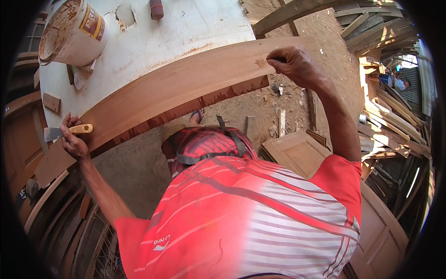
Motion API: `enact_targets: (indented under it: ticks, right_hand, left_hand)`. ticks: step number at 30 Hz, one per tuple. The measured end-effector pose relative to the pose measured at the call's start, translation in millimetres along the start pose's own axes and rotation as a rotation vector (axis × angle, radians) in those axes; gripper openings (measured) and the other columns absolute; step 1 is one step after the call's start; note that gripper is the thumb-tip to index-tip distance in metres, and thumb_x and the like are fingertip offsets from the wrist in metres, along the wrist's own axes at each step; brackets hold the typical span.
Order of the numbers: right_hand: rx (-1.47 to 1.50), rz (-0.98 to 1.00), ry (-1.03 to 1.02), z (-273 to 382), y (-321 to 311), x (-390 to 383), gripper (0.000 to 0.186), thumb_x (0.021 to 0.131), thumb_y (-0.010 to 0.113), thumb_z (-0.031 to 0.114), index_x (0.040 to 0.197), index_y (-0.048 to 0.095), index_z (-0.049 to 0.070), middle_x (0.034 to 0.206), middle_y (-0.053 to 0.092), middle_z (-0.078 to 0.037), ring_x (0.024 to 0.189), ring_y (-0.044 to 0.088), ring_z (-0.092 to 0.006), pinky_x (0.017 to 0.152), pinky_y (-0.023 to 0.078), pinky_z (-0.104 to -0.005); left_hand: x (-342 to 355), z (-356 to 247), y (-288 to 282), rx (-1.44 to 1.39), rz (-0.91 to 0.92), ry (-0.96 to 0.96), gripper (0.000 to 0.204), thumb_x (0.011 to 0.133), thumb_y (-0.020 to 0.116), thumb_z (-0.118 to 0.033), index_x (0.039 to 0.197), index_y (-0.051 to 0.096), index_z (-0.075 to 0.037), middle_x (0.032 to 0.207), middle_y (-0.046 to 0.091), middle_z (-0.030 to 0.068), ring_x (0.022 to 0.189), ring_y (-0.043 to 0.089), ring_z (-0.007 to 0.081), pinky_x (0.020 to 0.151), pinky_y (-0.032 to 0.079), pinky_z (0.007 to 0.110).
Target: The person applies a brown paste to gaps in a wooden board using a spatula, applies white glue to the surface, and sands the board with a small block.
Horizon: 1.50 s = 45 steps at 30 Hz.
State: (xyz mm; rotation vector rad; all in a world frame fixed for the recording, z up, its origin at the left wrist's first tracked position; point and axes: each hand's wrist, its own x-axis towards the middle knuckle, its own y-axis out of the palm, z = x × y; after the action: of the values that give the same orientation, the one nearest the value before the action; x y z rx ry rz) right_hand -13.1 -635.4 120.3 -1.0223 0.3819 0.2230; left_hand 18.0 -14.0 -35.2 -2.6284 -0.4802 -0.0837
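Observation:
A long, smooth brown wooden board [176,74] lies slantwise across the near edge of a white-topped table [186,25], its right end reaching past the tabletop. At the board's left end, my left hand [74,142] is closed around a putty knife [83,129] with a yellowish wooden handle and a flat metal blade. Over the right end hovers my right hand [297,67], its fingers curled into a pinch. Whatever they hold, if anything, is hidden. Below the board's near edge shows a dark reddish strip [186,109] with an uneven, stained border.
On the table stand a smeared white bucket [95,39], a small wood block [51,102] and a dark red cylinder [156,9]. Panelled wooden pieces [297,153] lean at my right. Stacked timber [395,118] lines the far right, where another person [397,82] appears.

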Motion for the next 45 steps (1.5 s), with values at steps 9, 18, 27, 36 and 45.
enact_targets:
  ticks: [9, 18, 27, 36, 45]
  right_hand:
    - [-0.058, -0.057, -0.126, -5.9, 4.9, 2.9, 0.022, 0.099, 0.067, 0.018, 0.105, 0.075, -0.002, 0.082, 0.072, -0.016, 0.073, 0.069, -0.0236, 0.072, 0.053, -0.0401]
    - [-0.122, -0.057, -0.166, -14.5, 5.2, 2.6, 0.027, 0.104, 0.066, 0.024, 0.113, 0.075, 0.0, 0.084, 0.074, -0.009, 0.075, 0.07, -0.0143, 0.071, 0.057, -0.0333]
    - [-0.128, -0.112, -0.224, -9.9, 10.9, 0.2, 0.021, 0.098, 0.066, 0.016, 0.107, 0.073, -0.001, 0.089, 0.072, -0.02, 0.082, 0.07, -0.0309, 0.076, 0.054, -0.0415]
    - [-0.175, -0.073, -0.131, -6.5, 9.1, -4.1, 0.027, 0.102, 0.066, 0.022, 0.114, 0.075, 0.0, 0.095, 0.076, -0.016, 0.084, 0.073, -0.0224, 0.079, 0.057, -0.0378]
    - [-0.137, -0.196, -0.177, -3.8, 22.3, -5.1, 0.02, 0.099, 0.065, 0.016, 0.107, 0.075, 0.0, 0.094, 0.074, -0.022, 0.088, 0.073, -0.0361, 0.08, 0.055, -0.0448]
  left_hand:
    - [-0.6, 2.6, 0.4, 0.011, -0.033, 0.017, 0.062, 0.115, 0.027, -0.043, 0.135, 0.064, 0.003, 0.109, 0.072, 0.0113, 0.098, 0.068, 0.0187, 0.092, 0.055, 0.033]
    - [1.9, 5.7, 0.1, 0.01, -0.037, 0.02, 0.062, 0.114, 0.03, -0.044, 0.134, 0.065, 0.003, 0.106, 0.073, 0.0106, 0.095, 0.068, 0.0184, 0.09, 0.055, 0.032]
    - [1.8, 5.1, 1.6, 0.029, -0.055, 0.006, 0.065, 0.114, 0.03, -0.048, 0.134, 0.066, 0.002, 0.107, 0.073, 0.0115, 0.095, 0.068, 0.0185, 0.089, 0.054, 0.032]
    - [1.5, 6.3, 0.5, 0.011, -0.043, 0.001, 0.064, 0.114, 0.03, -0.047, 0.133, 0.066, 0.002, 0.106, 0.073, 0.0112, 0.095, 0.068, 0.0181, 0.088, 0.054, 0.032]
    - [-0.6, -2.6, 0.9, 0.018, -0.027, -0.007, 0.064, 0.114, 0.031, -0.047, 0.132, 0.067, 0.002, 0.104, 0.073, 0.0098, 0.094, 0.068, 0.0173, 0.088, 0.054, 0.032]
